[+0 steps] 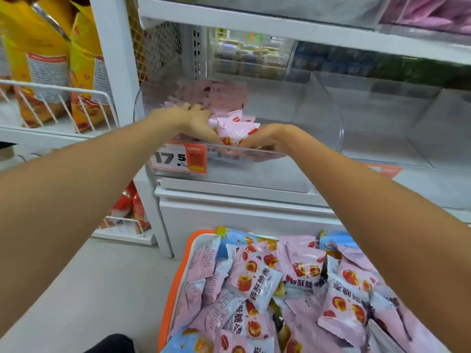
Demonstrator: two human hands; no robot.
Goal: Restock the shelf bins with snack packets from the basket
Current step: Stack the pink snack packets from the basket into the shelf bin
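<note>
A white shelf (254, 197) was seen carrying a clear bin (328, 115) partly filled with pink snack packets (224, 98). Below it, an orange-rimmed basket (175, 284) was heaped with more pink packets (257, 271). A small bunch of packets (235, 129) was held over the bin's front edge, gripped between the left hand (196, 121) and right hand (265, 138), fingers curled around it.

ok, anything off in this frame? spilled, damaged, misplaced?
Nothing spilled or damaged that I can see. Both hands, left hand and right hand, are in the clear bin on the pink packets. One oddity: a few blue packets are mixed among the pink ones in the orange basket.
</note>
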